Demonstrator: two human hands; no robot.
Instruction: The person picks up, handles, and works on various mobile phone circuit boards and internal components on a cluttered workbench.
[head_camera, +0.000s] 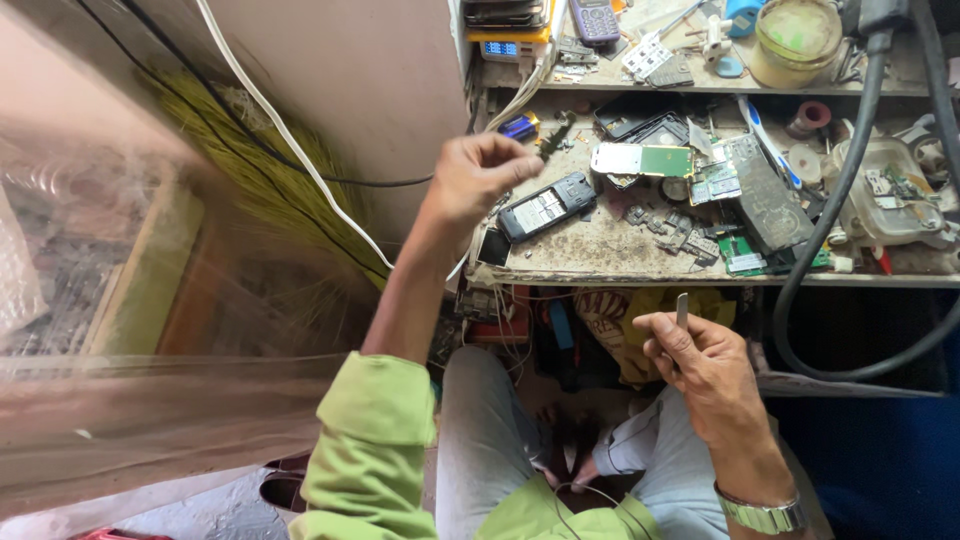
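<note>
Between left fingers (510, 165), something indistinct.

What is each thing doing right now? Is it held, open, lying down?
left hand: raised over the bench, fingers pinching a small dark green part
right hand: held low, gripping a thin metal tool upright
black phone: lying flat, opened up
white phone frame: lying flat, green board showing
round tub: upright, lid on

Left hand (478, 178) pinches small part (556, 137); right hand (700, 360) grips tweezers (682, 309).
</note>
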